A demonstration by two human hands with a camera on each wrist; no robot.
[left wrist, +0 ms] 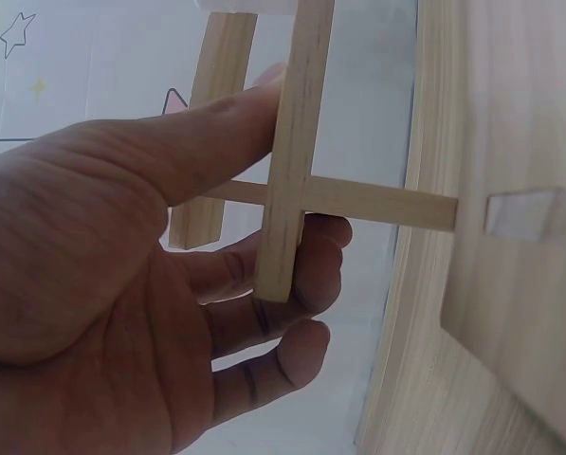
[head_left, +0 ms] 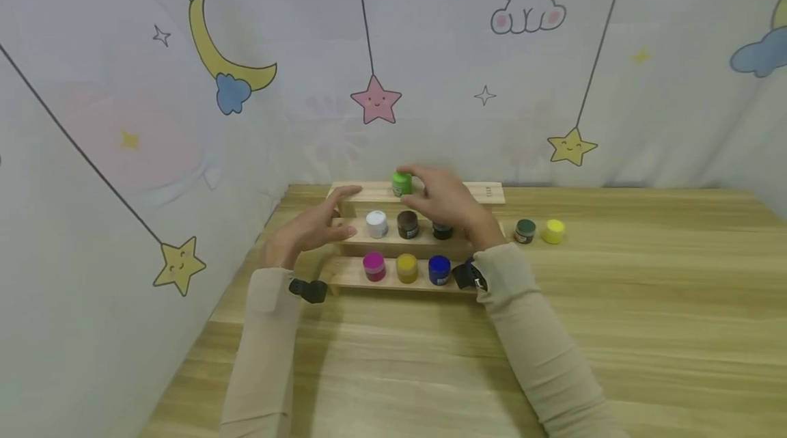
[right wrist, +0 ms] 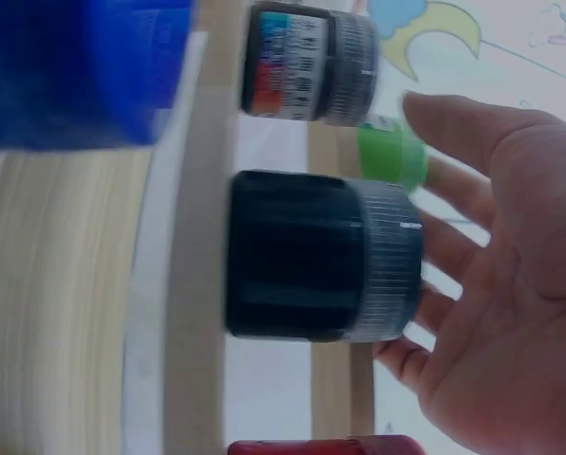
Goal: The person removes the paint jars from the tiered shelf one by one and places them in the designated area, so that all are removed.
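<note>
Three wooden tiers make up the rack [head_left: 363, 281]. My left hand [head_left: 310, 227] holds its left end, the index finger by the top tier and the thumb by the middle one; in the left wrist view, fingers curl behind a slat [left wrist: 297, 142]. My right hand [head_left: 445, 197] holds a bright green paint jar [head_left: 402, 185] at the top tier between thumb and index finger. A white jar [head_left: 376, 225], a brown jar [head_left: 407, 225] and a partly hidden dark jar [head_left: 442, 230] stand on the middle tier. Magenta [head_left: 374, 267], yellow-ochre [head_left: 406, 268] and blue [head_left: 439, 270] jars stand on the bottom tier.
To the right of the rack, a dark green jar [head_left: 525, 231] and a yellow jar [head_left: 553, 231] stand on the wooden table [head_left: 645, 329]. Behind and to the left hangs a pale curtain [head_left: 443, 130] with printed stars. A red jar [right wrist: 325, 446] shows at the right wrist view's bottom edge.
</note>
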